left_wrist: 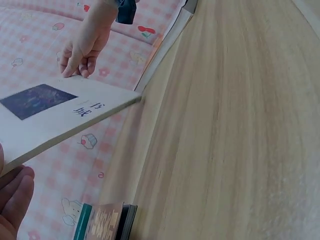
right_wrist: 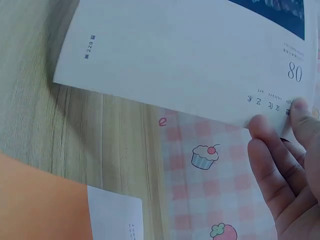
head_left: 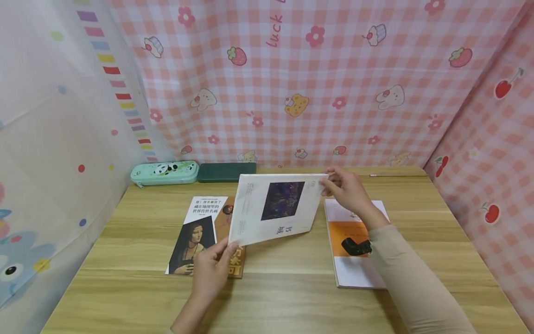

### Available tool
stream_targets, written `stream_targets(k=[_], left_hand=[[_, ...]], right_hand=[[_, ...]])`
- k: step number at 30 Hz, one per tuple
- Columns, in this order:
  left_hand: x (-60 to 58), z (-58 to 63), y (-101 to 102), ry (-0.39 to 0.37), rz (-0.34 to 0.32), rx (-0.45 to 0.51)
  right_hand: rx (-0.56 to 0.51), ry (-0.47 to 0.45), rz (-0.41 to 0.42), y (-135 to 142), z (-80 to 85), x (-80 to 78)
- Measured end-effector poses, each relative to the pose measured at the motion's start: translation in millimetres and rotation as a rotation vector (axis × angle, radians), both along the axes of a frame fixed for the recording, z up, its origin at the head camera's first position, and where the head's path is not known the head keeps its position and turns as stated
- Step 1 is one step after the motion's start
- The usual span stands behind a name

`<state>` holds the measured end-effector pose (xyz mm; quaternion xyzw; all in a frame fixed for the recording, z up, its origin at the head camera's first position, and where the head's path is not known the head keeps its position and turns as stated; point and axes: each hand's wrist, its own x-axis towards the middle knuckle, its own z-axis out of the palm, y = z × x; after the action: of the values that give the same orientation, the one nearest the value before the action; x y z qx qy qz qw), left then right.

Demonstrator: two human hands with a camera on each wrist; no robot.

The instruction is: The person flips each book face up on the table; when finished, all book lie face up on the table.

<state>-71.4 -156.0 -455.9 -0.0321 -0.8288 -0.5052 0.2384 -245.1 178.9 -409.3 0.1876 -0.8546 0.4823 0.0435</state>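
A white magazine [head_left: 250, 208] with a dark square picture on its cover is held up, tilted, above the table. My left hand [head_left: 210, 269] pinches its near left corner, thumb on the cover and fingers beneath. At the far right corner, my right hand [head_left: 350, 190] grips the edge between thumb and fingers. The right wrist view shows the cover of the magazine [right_wrist: 165, 65] with "08" near that grip. Below and left lies a book with a portrait [head_left: 196, 241], partly hidden by the magazine and left hand. An orange-and-white book [head_left: 350, 273] lies under the right forearm.
Along the back of the wooden table [head_left: 288, 301] sit a mint panda pencil case [head_left: 164, 172] and a dark green case [head_left: 227, 172]. A thin stick [head_left: 396, 175] lies at the back right. Patterned cloth [head_left: 267, 83] hangs behind and at both sides.
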Motion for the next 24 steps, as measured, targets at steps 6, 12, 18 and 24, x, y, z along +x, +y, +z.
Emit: stream_targets(k=[6,12,18,24], left_hand=[[1.2,2.8,3,-0.046,0.010,0.057],[2.0,0.4,5,-0.137,-0.021,0.208],[1.1,-3.2,7,-0.207,0.041,0.257],[0.0,-7.5,12,-0.225,0.097,0.212]], right_hand=[[0.045,0.060,-0.041,-6,-1.1,-0.6],[0.092,0.122,-0.086,-12,-9.3,-4.5],[0.105,0.079,-0.082,-21,-23.1,-7.3],[0.128,0.005,-0.052,-32,-34.3,-5.9]])
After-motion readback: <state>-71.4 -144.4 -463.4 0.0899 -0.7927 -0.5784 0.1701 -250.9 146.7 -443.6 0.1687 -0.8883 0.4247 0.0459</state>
